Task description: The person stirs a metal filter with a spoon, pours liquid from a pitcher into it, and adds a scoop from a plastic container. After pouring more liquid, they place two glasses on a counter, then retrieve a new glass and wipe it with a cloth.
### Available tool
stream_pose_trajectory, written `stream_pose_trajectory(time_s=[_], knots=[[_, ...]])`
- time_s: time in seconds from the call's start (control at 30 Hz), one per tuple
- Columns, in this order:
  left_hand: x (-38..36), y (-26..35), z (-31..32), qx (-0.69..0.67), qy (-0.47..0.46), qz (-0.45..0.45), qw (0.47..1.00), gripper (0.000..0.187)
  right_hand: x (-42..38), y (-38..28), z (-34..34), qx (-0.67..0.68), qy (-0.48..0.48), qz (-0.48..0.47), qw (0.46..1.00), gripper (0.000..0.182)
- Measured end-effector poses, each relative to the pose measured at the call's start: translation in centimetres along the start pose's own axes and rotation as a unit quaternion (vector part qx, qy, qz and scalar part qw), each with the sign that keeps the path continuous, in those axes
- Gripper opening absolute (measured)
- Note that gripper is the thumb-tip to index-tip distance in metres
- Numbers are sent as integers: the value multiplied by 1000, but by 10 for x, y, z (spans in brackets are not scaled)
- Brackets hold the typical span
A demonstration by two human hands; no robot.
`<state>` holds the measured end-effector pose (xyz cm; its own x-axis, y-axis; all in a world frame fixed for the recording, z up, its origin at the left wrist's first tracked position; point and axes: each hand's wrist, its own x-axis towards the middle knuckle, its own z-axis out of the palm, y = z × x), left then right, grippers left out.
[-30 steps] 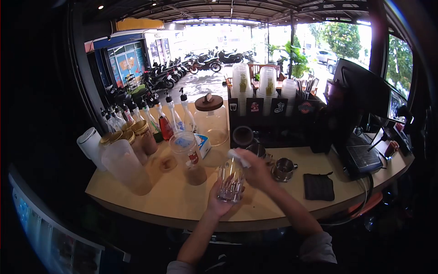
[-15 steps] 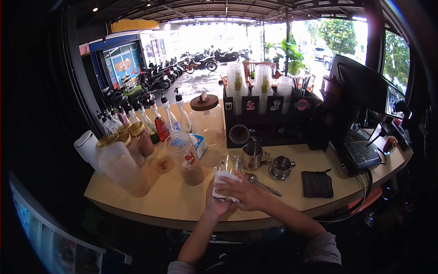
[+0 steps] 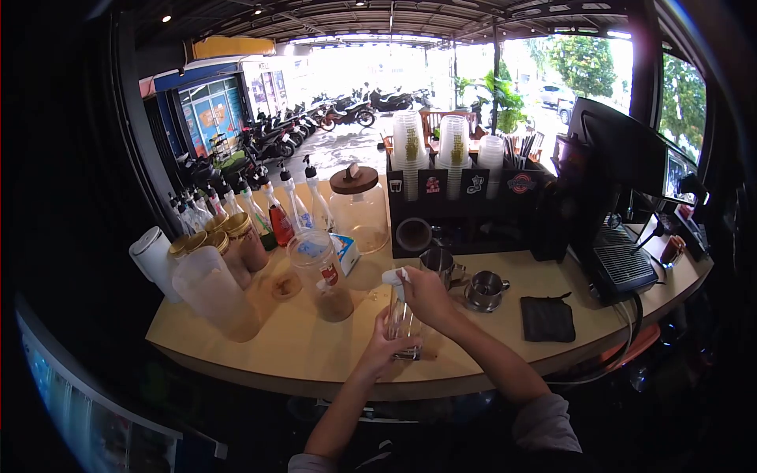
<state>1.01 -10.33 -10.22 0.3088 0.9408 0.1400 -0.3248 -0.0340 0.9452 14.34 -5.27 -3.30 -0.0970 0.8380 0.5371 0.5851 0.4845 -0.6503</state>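
A clear drinking glass [image 3: 405, 325] is low over the front of the counter, its base toward me. My left hand [image 3: 384, 344] is wrapped round the lower part of it. My right hand [image 3: 429, 299] is closed on a white tissue [image 3: 396, 280] at the rim of the glass; some of its fingers are hidden from me. Just beyond the right hand, a steel milk pitcher [image 3: 436, 264] is partly covered. A steel cup on a saucer [image 3: 486, 289] sits to its right. Left of the glass stands a clear plastic jar [image 3: 330, 284] with brown powder in it.
Syrup bottles [image 3: 280, 221] with pumps, a wooden-lidded glass jar [image 3: 359, 209], gold-lidded jars [image 3: 246, 240] and a plastic pitcher [image 3: 213, 292] line the left. A black cup rack [image 3: 473, 213] is behind. To the right are a black pouch [image 3: 548, 318] and an espresso machine [image 3: 623, 252].
The tissue has moved from the side of the glass up to its rim with my right hand. My left hand and the glass have shifted slightly, and the glass is more exposed.
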Motion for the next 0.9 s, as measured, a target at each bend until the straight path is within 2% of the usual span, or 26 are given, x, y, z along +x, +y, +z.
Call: stream_pose_trajectory(time_s=[0.03, 0.07, 0.13, 0.17, 0.2, 0.23, 0.3, 0.33, 0.4, 0.43, 0.47, 0.53, 0.6, 0.63, 0.7, 0.73, 0.77, 0.8, 0.83, 0.87, 0.9], knots=[[8, -6, -18, -54, -79, -96, 991, 65, 0, -6, -2, -1, -10, -7, 1000, 20], [11, -7, -24, -54, -76, -96, 991, 65, 2, -11, -3, -2, -18, -14, 1000, 20], [12, -13, -32, -234, -171, -98, 952, 63, 13, -9, -14, 45, -27, 2, 999, 24], [10, -9, -34, -235, -169, -100, 952, 63, 16, -6, -20, 89, -32, 16, 995, 29], [10, -4, -35, -325, -203, -140, 913, 63, 15, -1, -22, 88, -33, 14, 995, 29], [10, 0, -36, -409, -235, -177, 863, 62, 15, 5, -23, 127, -107, 57, 984, 36], [11, -8, -38, -402, -242, -167, 867, 62, 10, -5, -30, 178, -216, 161, 946, 53], [12, -13, -40, -394, -251, -159, 870, 62, 10, -7, -33, 179, -216, 161, 946, 53], [12, -22, -43, -404, -266, -156, 861, 64, 12, -6, -41, 274, -360, 137, 881, 53], [11, -26, -44, -415, -282, -153, 851, 67, 10, -3, -42, 274, -359, 136, 882, 53], [8, -31, -44, -415, -282, -153, 851, 67, 6, 1, -41, 277, -325, 147, 892, 50], [3, -30, -39, -444, -295, -154, 832, 86, 0, 12, -40, 277, -290, 155, 903, 47], [2, -24, -29, -446, -312, -144, 826, 87, -2, 19, -40, 379, -230, 140, 885, 39], [1, -21, -24, -449, -327, -135, 821, 88, -3, 17, -40, 379, -230, 141, 885, 39], [1, -22, -21, -477, -294, -121, 820, 88, -7, 11, -39, 399, -19, 96, 912, 24], [3, -23, -19, -501, -264, -106, 817, 87, -9, 14, -32, 398, -18, 96, 912, 24], [7, -25, -18, -521, -257, -91, 809, 83, -15, 19, -20, 311, 24, 37, 950, 21], [8, -27, -16, -521, -259, -94, 808, 83, -25, 23, -6, 219, 66, -22, 973, 25], [9, -23, -14, -448, -159, -92, 875, 80, -39, 8, 11, 238, 55, 36, 969, 45], [9, -20, -11, -368, -55, -89, 924, 77, -50, 0, 14, 238, 57, 36, 969, 45], [9, -15, -7, -367, -57, -88, 924, 77, -60, -6, 14, 259, 68, 25, 963, 45]])
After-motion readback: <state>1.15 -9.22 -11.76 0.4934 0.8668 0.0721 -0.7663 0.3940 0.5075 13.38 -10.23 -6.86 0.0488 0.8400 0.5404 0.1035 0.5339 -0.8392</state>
